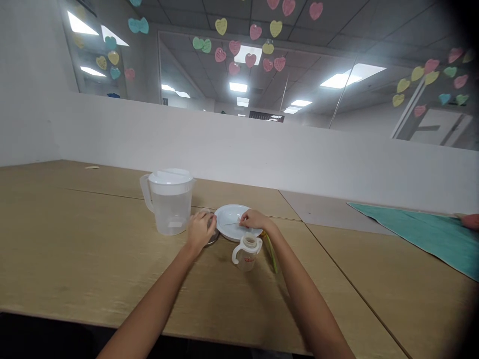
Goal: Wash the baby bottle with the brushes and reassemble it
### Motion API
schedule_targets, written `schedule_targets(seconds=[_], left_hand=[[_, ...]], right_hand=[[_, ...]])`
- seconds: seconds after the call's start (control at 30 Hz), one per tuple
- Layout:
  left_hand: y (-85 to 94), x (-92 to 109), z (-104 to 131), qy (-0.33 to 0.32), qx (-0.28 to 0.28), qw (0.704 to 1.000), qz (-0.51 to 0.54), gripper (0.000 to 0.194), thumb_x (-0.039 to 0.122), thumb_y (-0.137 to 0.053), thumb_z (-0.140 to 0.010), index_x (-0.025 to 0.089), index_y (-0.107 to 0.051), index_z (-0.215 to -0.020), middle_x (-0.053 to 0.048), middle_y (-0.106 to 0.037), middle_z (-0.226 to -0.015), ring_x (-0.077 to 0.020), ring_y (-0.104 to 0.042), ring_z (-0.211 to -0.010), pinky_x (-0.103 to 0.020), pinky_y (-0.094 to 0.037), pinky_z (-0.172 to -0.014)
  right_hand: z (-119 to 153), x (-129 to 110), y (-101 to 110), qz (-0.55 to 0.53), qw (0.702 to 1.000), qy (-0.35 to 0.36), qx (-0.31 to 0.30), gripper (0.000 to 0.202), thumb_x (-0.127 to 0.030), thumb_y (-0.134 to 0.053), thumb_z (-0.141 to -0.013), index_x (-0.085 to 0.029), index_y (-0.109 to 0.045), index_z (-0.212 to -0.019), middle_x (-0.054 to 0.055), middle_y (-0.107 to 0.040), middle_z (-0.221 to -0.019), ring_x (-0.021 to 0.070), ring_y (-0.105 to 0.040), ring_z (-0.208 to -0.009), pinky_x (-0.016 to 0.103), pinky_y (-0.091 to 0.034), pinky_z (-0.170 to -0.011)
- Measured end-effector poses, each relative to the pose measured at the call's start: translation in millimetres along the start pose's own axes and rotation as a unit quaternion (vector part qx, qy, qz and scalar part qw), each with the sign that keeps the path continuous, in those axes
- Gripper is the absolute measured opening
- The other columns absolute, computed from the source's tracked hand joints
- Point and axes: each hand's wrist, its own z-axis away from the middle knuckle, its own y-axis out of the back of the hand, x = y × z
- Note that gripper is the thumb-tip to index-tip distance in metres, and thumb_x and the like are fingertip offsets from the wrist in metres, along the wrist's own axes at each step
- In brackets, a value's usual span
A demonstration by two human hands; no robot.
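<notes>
My right hand (253, 219) is closed in a pinch over a white plate (226, 235). A thin, pale, stick-like piece (231, 224) shows at its fingertips. My left hand (201, 230) has its fingers curled at the plate's left side, beside the pitcher. They are round something clear that I cannot make out, near a dark round rim (213, 240) on the table. In front of the plate stands a small translucent bottle (247, 257), upright, with two white handles, its top uncovered and red print on its side. A yellow-green strip (271, 254) lies right of the bottle, partly behind my right wrist.
A clear pitcher (171, 212) with a white lid stands left of my left hand. At the right, a teal cloth (419, 229) lies on the wooden table (93, 239), with part of a person's hand (470, 221) at its edge. A white wall (224, 144) rises behind.
</notes>
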Motion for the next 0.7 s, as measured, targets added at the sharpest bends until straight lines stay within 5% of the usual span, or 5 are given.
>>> schedule_targets(seconds=[0.23,0.4,0.53,0.6,0.7], left_hand=[[2.6,-13.7,-0.2,0.082,0.011,0.997,0.007,0.022,0.012,-0.043,-0.074,0.02,-0.064,-0.077,-0.002,-0.065,-0.082,-0.0182,-0.057,-0.078,-0.027,-0.039,-0.067],[4.0,-12.4,-0.7,0.082,0.007,0.997,0.005,0.023,0.011,-0.043,-0.073,0.02,-0.064,-0.074,-0.001,-0.065,-0.082,-0.0179,-0.057,-0.078,-0.026,-0.039,-0.067],[4.2,-14.7,-1.8,0.098,-0.025,0.995,0.0,0.023,0.011,-0.043,-0.072,0.02,-0.064,-0.073,-0.001,-0.066,-0.082,-0.0183,-0.057,-0.079,-0.026,-0.039,-0.066],[2.7,-16.6,-2.0,0.104,-0.044,0.994,-0.001,0.024,0.01,-0.043,-0.07,0.021,-0.064,-0.074,-0.001,-0.066,-0.083,-0.0181,-0.057,-0.079,-0.026,-0.039,-0.066],[-1.2,-18.5,-1.9,0.106,-0.073,0.992,0.002,0.027,0.008,-0.043,-0.068,0.021,-0.064,-0.077,-0.001,-0.066,-0.085,-0.0177,-0.057,-0.08,-0.026,-0.04,-0.067]], right_hand=[[-9.3,1.7,-22.1,0.05,0.997,-0.061,0.011,0.015,-0.016,-0.068,-0.056,-0.012,-0.069,-0.07,0.014,-0.068,-0.082,0.026,-0.061,-0.08,0.029,-0.042,-0.064],[-16.0,-3.0,-34.1,-0.056,0.998,0.025,-0.013,0.013,-0.026,-0.064,-0.068,-0.015,-0.068,-0.071,0.004,-0.067,-0.068,0.013,-0.058,-0.061,0.02,-0.04,-0.055],[-18.5,-7.0,-26.1,-0.155,0.986,0.06,0.035,0.029,-0.031,-0.039,-0.088,-0.014,-0.06,-0.098,0.004,-0.066,-0.08,0.0056,-0.051,-0.051,0.015,-0.037,-0.044],[-14.2,-10.7,-13.7,-0.234,0.966,0.073,0.083,0.034,-0.034,-0.031,-0.09,-0.013,-0.054,-0.104,0.005,-0.065,-0.083,0.0044,-0.048,-0.047,0.014,-0.034,-0.04],[2.0,-19.3,10.8,-0.419,0.888,0.125,0.14,0.034,-0.044,-0.04,-0.086,-0.014,-0.053,-0.094,0.001,-0.059,-0.067,0.0045,-0.041,-0.041,0.015,-0.029,-0.035]])
